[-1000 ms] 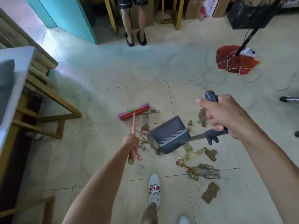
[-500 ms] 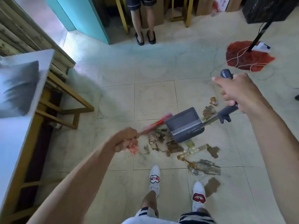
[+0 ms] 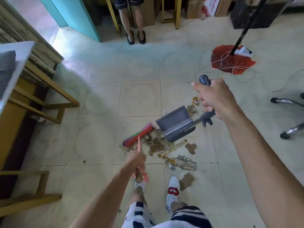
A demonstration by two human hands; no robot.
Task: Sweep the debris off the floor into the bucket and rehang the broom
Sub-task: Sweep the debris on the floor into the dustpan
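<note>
**Plastic tools, pale glazed tiles, wood and chrome**

The floor [image 3: 139, 99] is pale tile with a soft sheen, smooth, grout lines showing and fine grit scattered on it. The dustpan [image 3: 174, 124] looks like matt grey plastic, ribbed along one edge, with a matching grey handle. The broom [image 3: 139, 134] has a red plastic-looking head and a pale pink stick (its bristles are blurred). The debris [image 3: 166, 148] reads as torn brown cardboard bits and crinkled, shiny wrappers. To the left, a table frame [image 3: 54, 89] of yellowish wood, plain and matt. At right, a chair base [image 3: 289, 102] of bright polished metal. Further off, a red mat [image 3: 233, 61] that looks like cloth.
</note>
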